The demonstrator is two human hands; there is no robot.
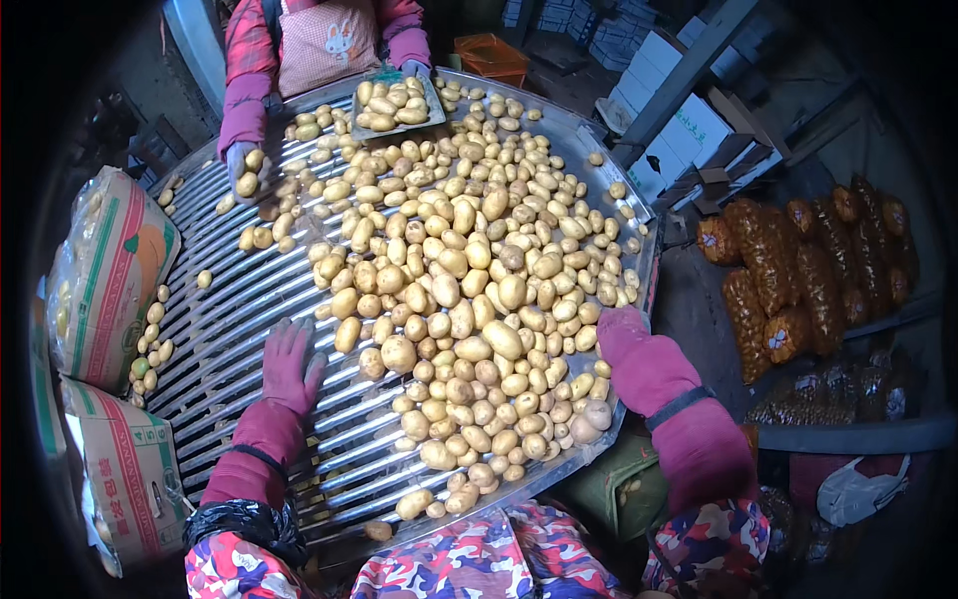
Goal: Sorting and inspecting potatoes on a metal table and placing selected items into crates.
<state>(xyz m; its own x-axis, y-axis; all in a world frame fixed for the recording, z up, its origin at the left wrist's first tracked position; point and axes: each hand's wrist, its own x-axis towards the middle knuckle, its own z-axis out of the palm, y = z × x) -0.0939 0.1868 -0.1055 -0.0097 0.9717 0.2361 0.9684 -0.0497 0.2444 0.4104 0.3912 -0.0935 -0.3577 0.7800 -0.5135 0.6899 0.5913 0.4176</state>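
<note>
A broad heap of potatoes (479, 284) covers the middle and right of a sorting table with metal rollers (247, 299). My left hand (290, 367), in a pink glove with greyish fingertips, is spread over bare rollers to the left of the heap. Nothing is held in it. At the table's right edge, my right hand (621, 329), gloved in pink too, is against the rim beside the outermost potatoes. Its fingers are hidden, so its grip cannot be made out. Two larger, paler potatoes (591, 423) rest near the lower right corner.
Across the table, a co-worker's gloved hand (245, 171) holds potatoes beside a loaded scoop (400, 108). Printed cartons (112, 277) flank the left side. Netted sacks (793, 277) lie on the floor to the right, below stacked white boxes (681, 135) and a post (685, 75).
</note>
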